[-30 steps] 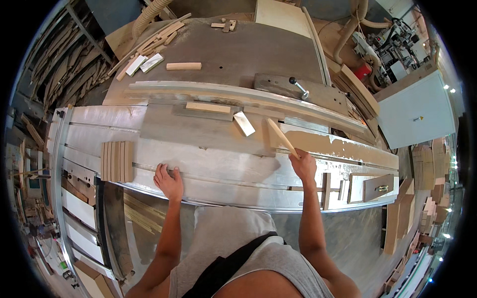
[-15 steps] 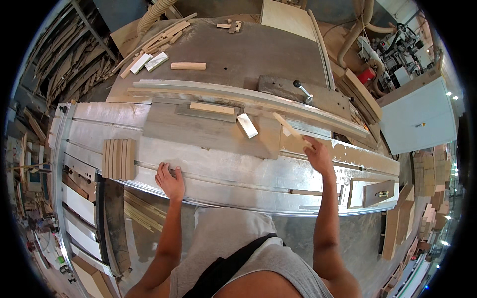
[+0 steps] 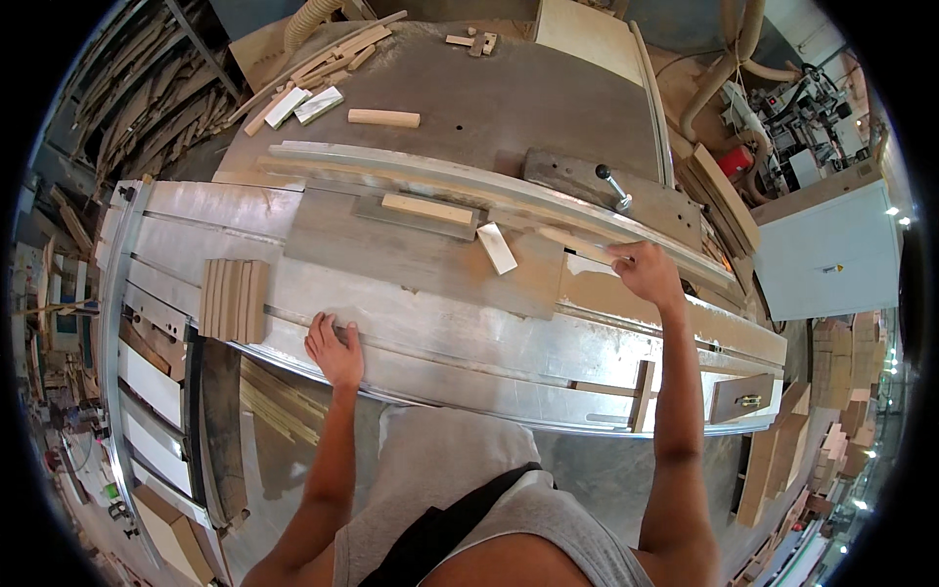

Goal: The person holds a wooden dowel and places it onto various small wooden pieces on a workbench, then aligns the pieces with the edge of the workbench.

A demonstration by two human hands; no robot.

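- Wooden strip (image 3: 575, 242), pale and slender, lies just on the near side of a long metal rail (image 3: 440, 171), slanting toward the right hand (image 3: 641, 271).
- The right hand, reaching across the surface (image 3: 440, 333), pinches the strip's right end between thumb and forefinger, the other fingers curled.
- The left hand (image 3: 335, 350) rests palm down at the near edge, its fingers slightly spread and holding nothing.
- To the left of that hand stands a row of brown wooden blocks (image 3: 235, 300), pressed side by side.
- A white-topped block (image 3: 497, 248) sits at an angle left of the strip, near a flat wooden piece (image 3: 426, 208) lying on a dark plate (image 3: 368, 211).
- Sawdust (image 3: 599, 287) coats the metal on the near side of the strip.
- At the right end, a brown board (image 3: 740, 399) carries a small metal fitting.
- Beyond the rail, a black-knobbed lever (image 3: 613, 186) rises at right; a rounded wooden length (image 3: 384, 118) and two white-faced blocks (image 3: 304, 106) lie farther left.
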